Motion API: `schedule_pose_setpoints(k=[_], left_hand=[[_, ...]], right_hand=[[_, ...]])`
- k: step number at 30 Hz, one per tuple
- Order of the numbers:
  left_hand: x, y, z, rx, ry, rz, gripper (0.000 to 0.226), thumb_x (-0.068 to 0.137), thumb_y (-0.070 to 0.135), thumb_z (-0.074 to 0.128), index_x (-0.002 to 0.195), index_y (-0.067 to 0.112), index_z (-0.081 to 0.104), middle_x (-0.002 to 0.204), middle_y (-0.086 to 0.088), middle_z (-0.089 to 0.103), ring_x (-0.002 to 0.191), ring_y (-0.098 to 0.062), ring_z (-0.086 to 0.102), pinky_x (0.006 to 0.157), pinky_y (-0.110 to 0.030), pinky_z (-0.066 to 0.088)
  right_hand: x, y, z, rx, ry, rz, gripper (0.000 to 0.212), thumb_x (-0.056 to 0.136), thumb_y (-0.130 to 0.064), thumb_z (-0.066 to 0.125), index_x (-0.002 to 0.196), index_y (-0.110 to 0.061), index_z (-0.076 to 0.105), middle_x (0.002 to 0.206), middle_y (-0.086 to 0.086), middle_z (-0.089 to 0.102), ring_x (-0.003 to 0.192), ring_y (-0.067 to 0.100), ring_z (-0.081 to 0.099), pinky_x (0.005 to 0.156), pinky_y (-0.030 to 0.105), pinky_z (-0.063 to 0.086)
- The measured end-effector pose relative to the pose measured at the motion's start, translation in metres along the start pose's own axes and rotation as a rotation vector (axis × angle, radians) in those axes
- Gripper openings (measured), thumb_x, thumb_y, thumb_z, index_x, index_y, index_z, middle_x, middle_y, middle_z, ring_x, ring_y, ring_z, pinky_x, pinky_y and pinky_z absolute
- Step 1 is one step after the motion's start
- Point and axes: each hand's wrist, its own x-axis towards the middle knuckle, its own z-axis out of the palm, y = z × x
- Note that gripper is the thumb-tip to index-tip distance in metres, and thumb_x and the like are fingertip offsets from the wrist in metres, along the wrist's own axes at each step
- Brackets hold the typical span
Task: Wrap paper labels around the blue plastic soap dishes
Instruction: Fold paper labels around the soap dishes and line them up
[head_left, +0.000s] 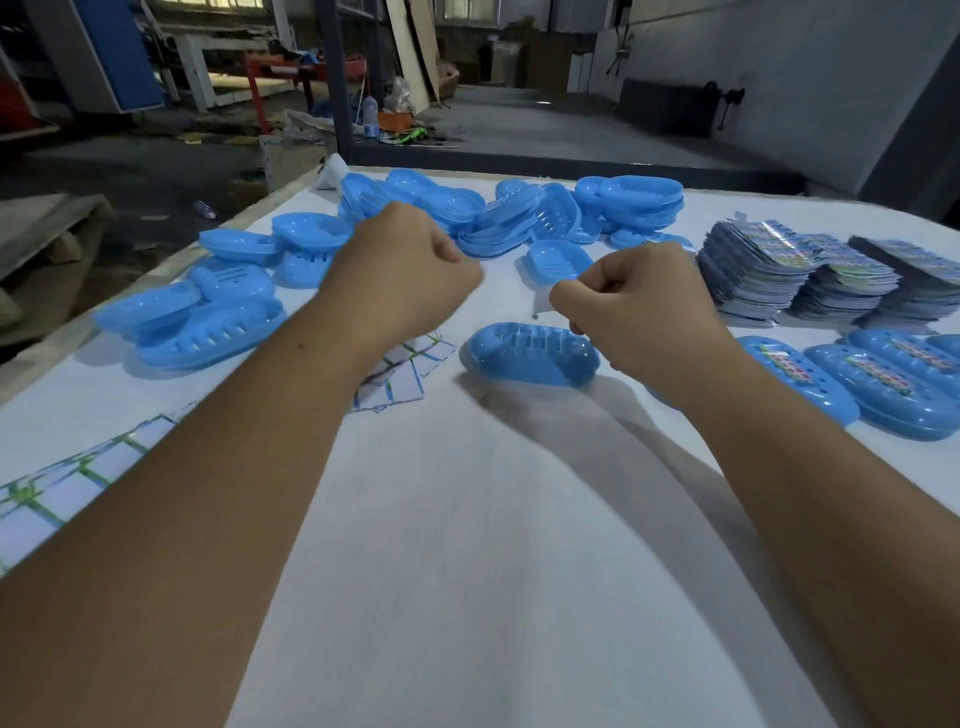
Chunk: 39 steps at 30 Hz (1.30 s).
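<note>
Both hands raised over the middle of the white table (467, 519), seen from the back. Left hand (402, 275) curled into a fist, contents hidden behind the knuckles. Right hand (639, 306) curled too, fingertips pinching something small and pale, blurred, impossible to identify. Just below and between the two, a single blue soap dish (532, 356) lying upside down, slotted bottom up, no label visible on it. Partly covered by the left forearm, a few loose paper labels (410, 369); more cut off at the left edge. Along the far edge, a heap of bare dishes (519, 213). Toward the right edge, stacks of labels (810, 275) and a row of already wrapped dishes (883, 384), cropped by the frame.
</note>
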Motion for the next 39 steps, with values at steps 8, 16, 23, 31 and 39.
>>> schedule_pose_setpoints(k=[8,16,23,31,39], left_hand=[[-0.015,0.020,0.023,-0.401,-0.177,0.046,0.015,0.084,0.036,0.074,0.071,0.030,0.078,0.078,0.006,0.075,0.062,0.001,0.061,0.054,-0.015,0.047],[-0.015,0.021,0.025,-0.423,-0.200,0.020,0.024,0.083,0.035,0.073,0.059,0.036,0.075,0.077,-0.001,0.073,0.053,0.001,0.052,0.053,-0.015,0.045],[-0.012,0.017,0.027,-0.427,-0.206,-0.023,0.015,0.082,0.041,0.076,0.074,0.028,0.079,0.064,0.011,0.068,0.054,0.005,0.053,0.055,-0.020,0.040],[-0.007,0.013,0.026,-0.502,-0.154,-0.135,0.022,0.076,0.049,0.081,0.073,0.028,0.076,0.047,0.027,0.058,0.047,0.009,0.053,0.056,-0.022,0.037],[-0.003,0.014,0.026,-0.614,-0.112,-0.251,0.035,0.077,0.041,0.077,0.089,0.009,0.069,0.081,-0.004,0.049,0.073,-0.019,0.043,0.064,-0.032,0.036]], right_hand=[[0.000,0.001,0.001,-0.039,0.032,-0.074,0.034,0.069,-0.043,0.070,0.061,-0.009,0.066,0.045,-0.006,0.052,0.042,0.005,0.039,0.050,0.026,0.040],[0.002,0.003,0.000,-0.020,0.031,-0.072,0.030,0.070,-0.036,0.072,0.061,-0.008,0.066,0.043,-0.008,0.049,0.040,0.006,0.037,0.049,0.025,0.036],[-0.001,0.004,-0.001,-0.069,-0.036,-0.176,0.019,0.080,-0.029,0.068,0.068,-0.014,0.073,0.061,-0.001,0.069,0.051,0.009,0.053,0.056,0.028,0.047],[0.000,0.007,0.004,-0.110,-0.082,-0.311,0.015,0.094,-0.029,0.065,0.086,-0.027,0.077,0.069,-0.027,0.066,0.057,-0.002,0.058,0.056,0.011,0.037],[0.008,0.008,-0.008,-0.134,0.039,-0.067,0.030,0.086,-0.036,0.070,0.068,-0.013,0.074,0.059,0.004,0.067,0.048,0.012,0.050,0.062,0.036,0.055]])
